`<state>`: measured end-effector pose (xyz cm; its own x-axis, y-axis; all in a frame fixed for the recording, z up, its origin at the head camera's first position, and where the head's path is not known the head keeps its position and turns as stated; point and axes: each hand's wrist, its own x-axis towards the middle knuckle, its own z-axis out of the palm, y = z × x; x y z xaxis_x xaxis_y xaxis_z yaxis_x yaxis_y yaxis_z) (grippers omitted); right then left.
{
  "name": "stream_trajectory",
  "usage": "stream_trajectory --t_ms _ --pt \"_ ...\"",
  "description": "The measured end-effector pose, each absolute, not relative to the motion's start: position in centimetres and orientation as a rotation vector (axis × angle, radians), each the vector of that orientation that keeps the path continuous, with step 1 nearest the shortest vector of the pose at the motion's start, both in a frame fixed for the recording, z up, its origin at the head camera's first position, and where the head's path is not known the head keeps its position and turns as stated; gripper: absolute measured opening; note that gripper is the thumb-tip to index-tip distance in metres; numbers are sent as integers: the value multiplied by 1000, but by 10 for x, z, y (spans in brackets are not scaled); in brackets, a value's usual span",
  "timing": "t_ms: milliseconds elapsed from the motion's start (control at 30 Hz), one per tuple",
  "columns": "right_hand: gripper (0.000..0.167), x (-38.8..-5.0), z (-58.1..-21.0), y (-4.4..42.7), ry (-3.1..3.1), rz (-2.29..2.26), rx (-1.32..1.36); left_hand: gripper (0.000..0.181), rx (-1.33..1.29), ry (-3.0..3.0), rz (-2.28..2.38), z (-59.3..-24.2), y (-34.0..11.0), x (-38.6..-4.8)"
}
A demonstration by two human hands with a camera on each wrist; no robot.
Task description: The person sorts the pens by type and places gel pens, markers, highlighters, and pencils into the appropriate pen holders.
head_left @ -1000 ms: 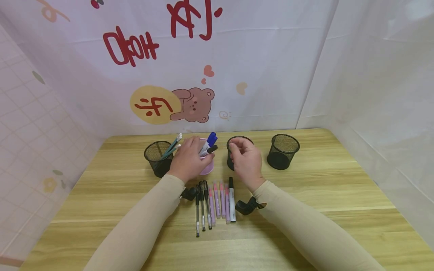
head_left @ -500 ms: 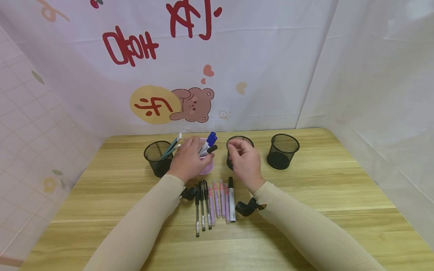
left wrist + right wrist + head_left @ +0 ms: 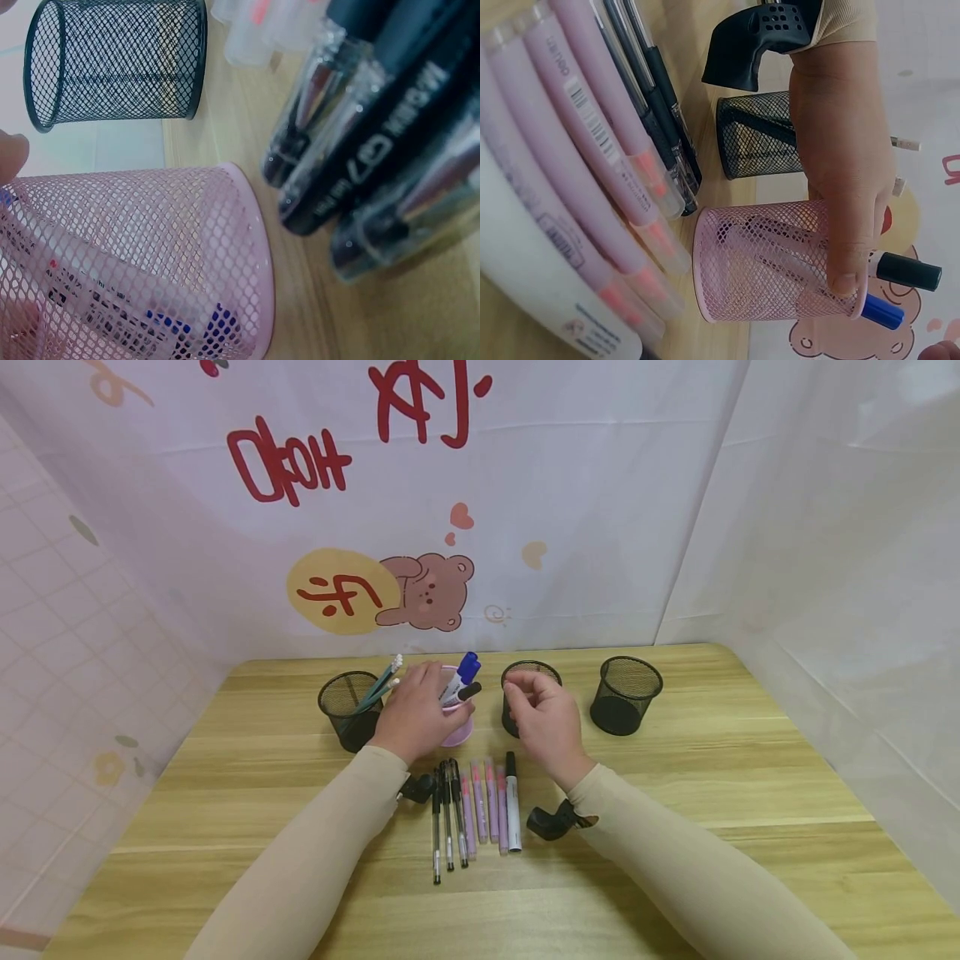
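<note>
My left hand grips a pink mesh pen cup, its thumb lying along the cup's wall near the rim. Blue-capped markers and a black-capped marker lean inside that cup. My right hand hovers in front of a black mesh pen cup, fingers loosely bent and thumb near the index fingertip. I see nothing between them. Below the hands lie black gel pens, pink highlighters and one white marker with a black cap, side by side.
At the left stands a black mesh cup holding teal pencils. Another black mesh cup stands at the right. A printed cloth hangs behind the wooden table. Dark wrist cameras sit under the sleeves.
My right hand's thumb and fingers shift slightly, and its wrist moves a little to the right. The left hand keeps its hold on the pink cup. The pens on the table stay put.
</note>
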<state>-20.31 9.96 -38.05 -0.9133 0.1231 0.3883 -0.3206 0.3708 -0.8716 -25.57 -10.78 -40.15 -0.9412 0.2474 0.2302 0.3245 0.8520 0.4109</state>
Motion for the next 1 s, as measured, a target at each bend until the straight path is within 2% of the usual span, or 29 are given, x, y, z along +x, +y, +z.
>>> stream_trajectory --t_ms 633,1000 --pt "27 -194 -380 115 -2626 1258 349 80 -439 -2877 -682 -400 -107 -255" --pt "49 -195 -386 120 -3089 945 429 82 -439 -2876 -671 -400 -107 -254"
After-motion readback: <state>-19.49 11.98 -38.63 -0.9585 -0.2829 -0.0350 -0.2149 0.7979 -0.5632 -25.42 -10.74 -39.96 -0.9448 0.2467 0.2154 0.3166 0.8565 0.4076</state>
